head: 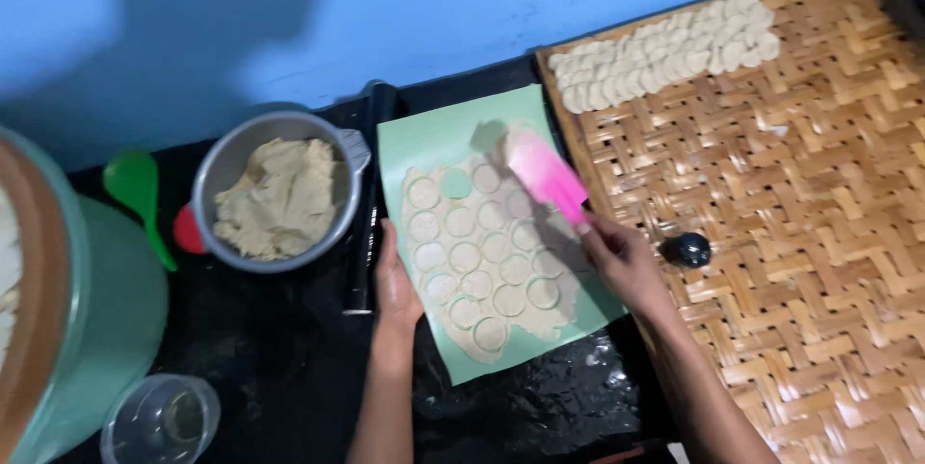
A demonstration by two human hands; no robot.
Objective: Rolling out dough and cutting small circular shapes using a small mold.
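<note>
A clear glass cup sits lowest in view, well left of the green mat, with a metal pot of beige dough lump just left of the mat. The left hand lies flat, fingers together, pressing the mat's left edge beside the rolled dough sheet scored with circles. The right hand grips a pink spatula over the sheet's upper right, and right of the mat a woven bamboo tray holds cut dough rounds along its far edge.

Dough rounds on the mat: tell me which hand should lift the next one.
Probably right: the right hand holds the pink spatula over the dough rounds, while the left hand rests on the mat edge.
</note>
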